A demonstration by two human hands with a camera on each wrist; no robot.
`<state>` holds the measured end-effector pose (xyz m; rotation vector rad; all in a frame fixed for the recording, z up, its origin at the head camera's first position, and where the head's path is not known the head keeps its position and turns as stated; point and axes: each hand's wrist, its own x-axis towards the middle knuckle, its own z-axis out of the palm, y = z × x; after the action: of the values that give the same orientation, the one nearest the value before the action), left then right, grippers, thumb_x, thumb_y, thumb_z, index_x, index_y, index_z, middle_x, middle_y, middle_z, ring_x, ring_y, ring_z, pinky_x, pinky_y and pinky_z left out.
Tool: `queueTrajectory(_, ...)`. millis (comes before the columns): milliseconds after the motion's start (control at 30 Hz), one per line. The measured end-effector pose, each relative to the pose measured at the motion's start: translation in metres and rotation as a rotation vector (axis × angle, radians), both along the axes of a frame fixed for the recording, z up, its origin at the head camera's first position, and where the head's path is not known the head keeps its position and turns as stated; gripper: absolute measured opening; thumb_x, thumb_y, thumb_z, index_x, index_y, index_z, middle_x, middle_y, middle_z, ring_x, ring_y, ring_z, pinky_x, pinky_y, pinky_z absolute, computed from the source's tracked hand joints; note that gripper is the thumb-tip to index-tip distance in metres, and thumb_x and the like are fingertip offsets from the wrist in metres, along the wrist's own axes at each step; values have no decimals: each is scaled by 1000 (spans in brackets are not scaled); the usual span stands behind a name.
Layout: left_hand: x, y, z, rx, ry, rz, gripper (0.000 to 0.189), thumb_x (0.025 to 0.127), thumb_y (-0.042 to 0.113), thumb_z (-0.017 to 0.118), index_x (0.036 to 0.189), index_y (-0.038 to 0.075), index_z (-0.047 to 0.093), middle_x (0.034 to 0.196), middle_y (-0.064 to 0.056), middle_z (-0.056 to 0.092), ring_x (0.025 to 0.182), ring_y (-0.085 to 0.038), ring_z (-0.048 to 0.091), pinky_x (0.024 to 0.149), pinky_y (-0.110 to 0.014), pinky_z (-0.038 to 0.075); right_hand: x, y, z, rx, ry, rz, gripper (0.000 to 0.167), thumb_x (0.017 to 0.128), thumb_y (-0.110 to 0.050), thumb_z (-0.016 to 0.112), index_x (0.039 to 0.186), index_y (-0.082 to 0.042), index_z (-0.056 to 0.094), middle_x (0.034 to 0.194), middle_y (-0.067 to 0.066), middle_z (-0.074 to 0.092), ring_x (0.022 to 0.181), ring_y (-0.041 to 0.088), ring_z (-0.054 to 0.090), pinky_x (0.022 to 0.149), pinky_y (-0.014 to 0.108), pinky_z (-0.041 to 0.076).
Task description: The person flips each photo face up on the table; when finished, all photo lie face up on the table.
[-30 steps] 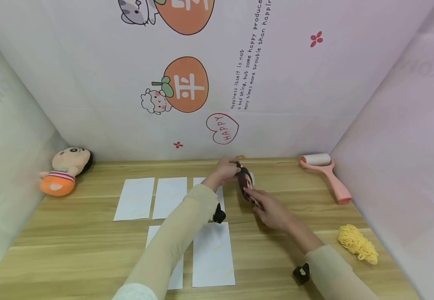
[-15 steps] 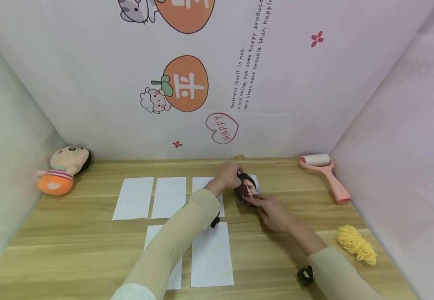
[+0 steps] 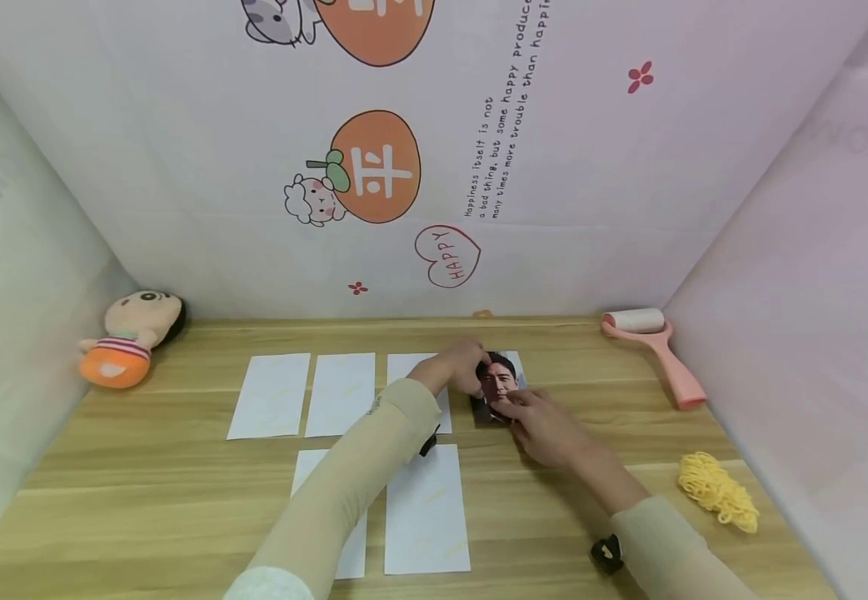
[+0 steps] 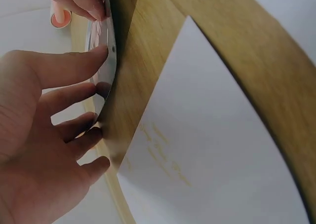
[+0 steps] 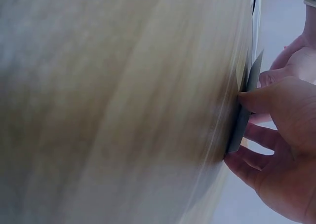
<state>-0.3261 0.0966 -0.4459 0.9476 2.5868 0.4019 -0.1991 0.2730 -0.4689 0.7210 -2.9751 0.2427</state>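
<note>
A photo print (image 3: 500,377) with a person's portrait lies low over the wooden table, slightly bowed in the left wrist view. My left hand (image 3: 456,367) pinches its left edge, thumb on the near side and other fingers spread behind. From the right, my right hand (image 3: 548,427) pinches the photo's lower right part; in the right wrist view its thumb and fingers sit on the dark, tilted edge of the print (image 5: 242,125). White sheets with faint yellow marks lie left of the photo, the nearest sheet (image 3: 441,408) partly under the left forearm.
Several white sheets, including one at the front (image 3: 426,512), lie in two rows. A doll (image 3: 125,340) rests at the back left. Along the right side are a pink lint roller (image 3: 657,348) and a bundle of yellow yarn (image 3: 717,492). White printed walls enclose the table (image 3: 142,500).
The photo, strongly curved and tilted a second ago, has been flattened and lowered toward the table, its portrait now facing up. Both hands stay on it; the left has come slightly nearer.
</note>
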Motion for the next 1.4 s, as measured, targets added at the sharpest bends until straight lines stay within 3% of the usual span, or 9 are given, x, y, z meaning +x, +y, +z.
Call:
queueTrajectory(200, 0, -3, -1, -87, 29, 4, 64, 91, 27, 76, 151, 21, 54, 171, -4, 34, 159, -31, 32, 130, -47, 30, -2, 0, -1, 26, 21, 19, 39, 96, -6, 65, 134, -10, 69, 132, 25, 67, 123, 45, 63, 106, 58, 52)
queueTrajectory(367, 1, -4, 2, -98, 10, 3, 65, 92, 28, 75, 153, 23, 52, 172, -3, 31, 161, -33, 26, 131, -53, 24, -3, 1, -1, 20, 18, 37, 39, 95, -6, 67, 134, -10, 70, 132, 25, 67, 123, 45, 63, 107, 59, 51)
queueTrajectory(967, 5, -2, 5, -116, 13, 25, 61, 93, 29, 74, 150, 22, 53, 170, -2, 34, 158, -32, 30, 131, -53, 24, -3, -1, 8, -23, -79, -1, 35, 101, -15, 63, 136, -13, 70, 139, 25, 64, 129, 47, 59, 109, 63, 48)
queueTrajectory(1200, 6, -1, 8, -107, 21, 10, 62, 93, 27, 74, 151, 22, 52, 168, -5, 39, 157, -33, 33, 131, -55, 23, -6, -3, 6, -75, -21, -11, 33, 100, -14, 65, 132, -10, 71, 141, 26, 62, 129, 45, 60, 111, 62, 47)
queueTrajectory(1400, 3, -9, 17, -101, 48, 2, 60, 94, 19, 70, 151, 18, 52, 163, -4, 48, 153, -28, 42, 130, -52, 29, -10, -11, 11, -92, 61, -43, 32, 98, -14, 67, 129, -11, 72, 137, 24, 67, 122, 44, 64, 101, 62, 52)
